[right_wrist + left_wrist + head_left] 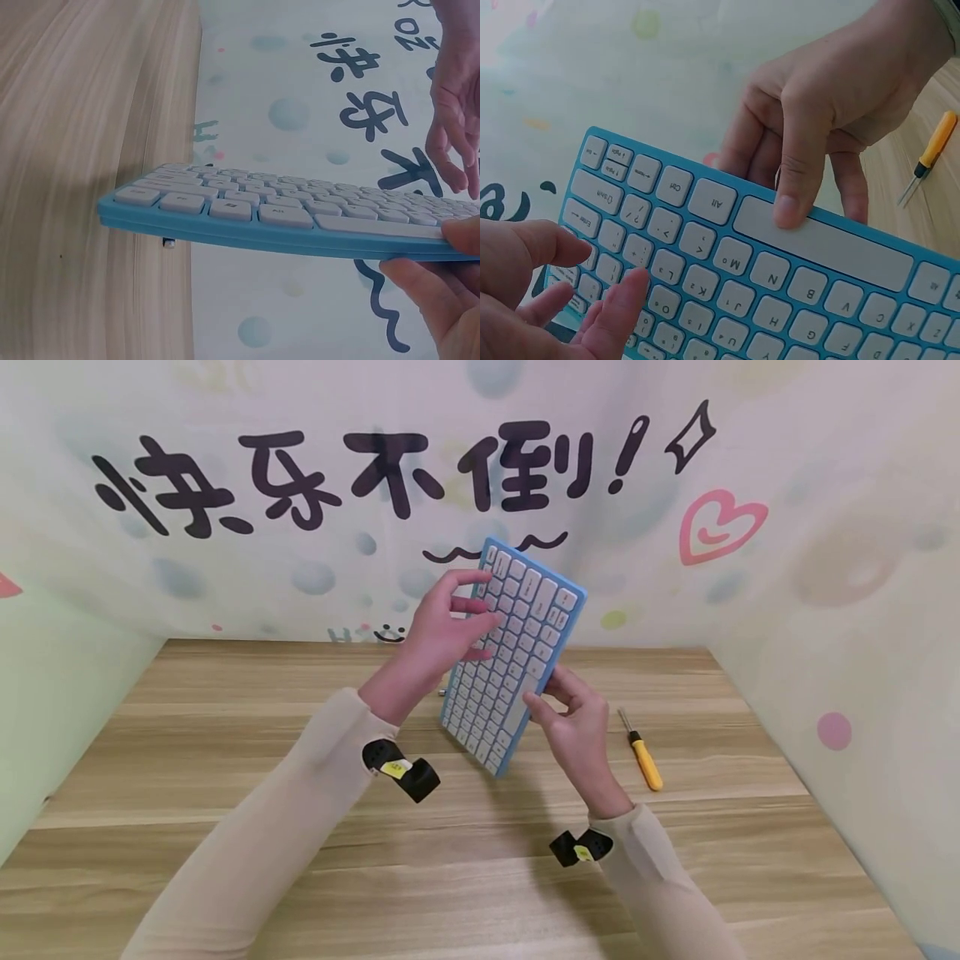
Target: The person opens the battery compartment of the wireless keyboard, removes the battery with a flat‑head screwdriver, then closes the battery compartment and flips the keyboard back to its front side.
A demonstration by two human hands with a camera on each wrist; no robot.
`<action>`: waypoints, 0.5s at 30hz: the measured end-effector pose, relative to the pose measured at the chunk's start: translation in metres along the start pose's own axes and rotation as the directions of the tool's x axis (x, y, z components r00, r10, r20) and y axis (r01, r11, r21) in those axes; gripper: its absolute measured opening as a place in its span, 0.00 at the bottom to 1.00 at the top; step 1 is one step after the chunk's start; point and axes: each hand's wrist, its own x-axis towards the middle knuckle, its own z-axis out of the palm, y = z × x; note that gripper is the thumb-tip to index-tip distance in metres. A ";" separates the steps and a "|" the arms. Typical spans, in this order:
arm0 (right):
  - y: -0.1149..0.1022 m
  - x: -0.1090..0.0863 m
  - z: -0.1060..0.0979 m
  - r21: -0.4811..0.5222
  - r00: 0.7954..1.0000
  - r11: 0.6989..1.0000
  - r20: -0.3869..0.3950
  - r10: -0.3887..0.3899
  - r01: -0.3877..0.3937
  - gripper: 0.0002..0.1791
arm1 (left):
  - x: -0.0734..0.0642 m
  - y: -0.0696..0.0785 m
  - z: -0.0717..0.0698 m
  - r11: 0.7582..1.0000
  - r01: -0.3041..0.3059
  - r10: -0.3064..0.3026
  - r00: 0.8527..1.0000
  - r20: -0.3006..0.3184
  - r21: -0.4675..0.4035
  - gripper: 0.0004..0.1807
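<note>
A blue keyboard with white keys is held up on a slant above the wooden table. My right hand grips its long edge by the space bar, thumb on the key side and fingers behind, as the left wrist view also shows. The left hand is over the keys near the keyboard's upper end, its fingers spread and loosely bent. In the left wrist view these fingertips overlap the keys around Enter. From the right wrist view, the left hand appears beside the key side without gripping the keyboard.
A screwdriver with a yellow handle lies on the wooden table to the right. A small metal piece shows behind the keyboard's left edge. A patterned wall cloth with large black characters rises behind the table.
</note>
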 end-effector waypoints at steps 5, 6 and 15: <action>0.000 0.001 0.000 -0.010 1.000 1.000 -0.010 0.006 -0.006 0.19 | -0.001 -0.010 -0.004 1.000 0.026 -0.026 1.000 0.002 0.002 0.23; 0.001 0.001 0.000 -0.011 1.000 1.000 -0.010 0.004 -0.004 0.19 | -0.001 -0.012 -0.005 0.999 0.034 -0.034 0.999 0.003 -0.001 0.22; 0.004 0.003 0.000 0.005 1.000 1.000 -0.016 -0.005 0.005 0.21 | -0.003 -0.041 -0.015 0.996 0.090 -0.090 0.996 0.025 0.003 0.18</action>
